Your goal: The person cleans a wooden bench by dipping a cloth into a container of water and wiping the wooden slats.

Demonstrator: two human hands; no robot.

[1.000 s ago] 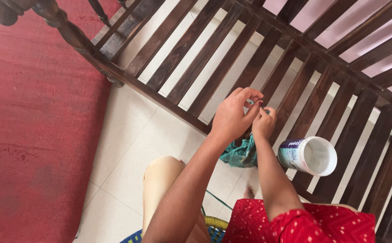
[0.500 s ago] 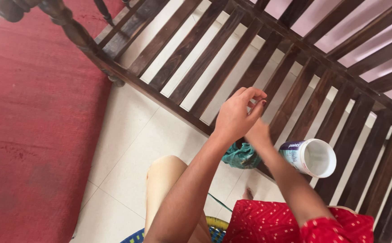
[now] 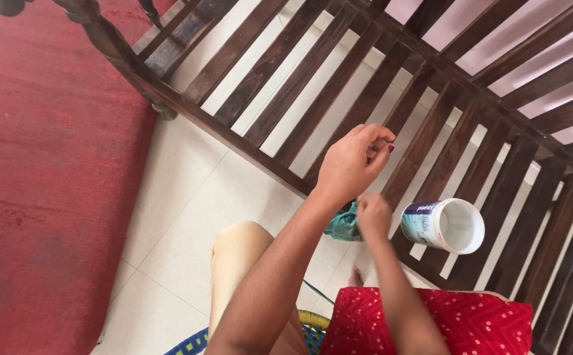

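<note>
The left hand (image 3: 352, 164) is raised in front of the dark wooden slatted frame (image 3: 313, 98), thumb and forefinger pressed together in a pinch; something very small and dark shows at the fingertips (image 3: 386, 143), too small to identify. The right hand (image 3: 373, 213) sits lower, curled into a loose fist against the teal cloth (image 3: 342, 225) — it seems to grip the cloth, though the fingers are hidden from above, so the hold cannot be told for sure.

The cloth is bunched and limp: judged soft, light and unbreakable, best taken by a gathered fold, since it will sag and slip out of a shallow pinch. It lies directly under and left of the right hand's grip, touching it, and just below the left wrist.

Just right of the right hand, a white plastic tub (image 3: 445, 225) with a purple-banded label lies on its side on the frame's slats, open mouth toward the camera — near the fist but apart from it. A red rug (image 3: 43, 197) covers the tiled floor (image 3: 188, 223) on the left.
</note>
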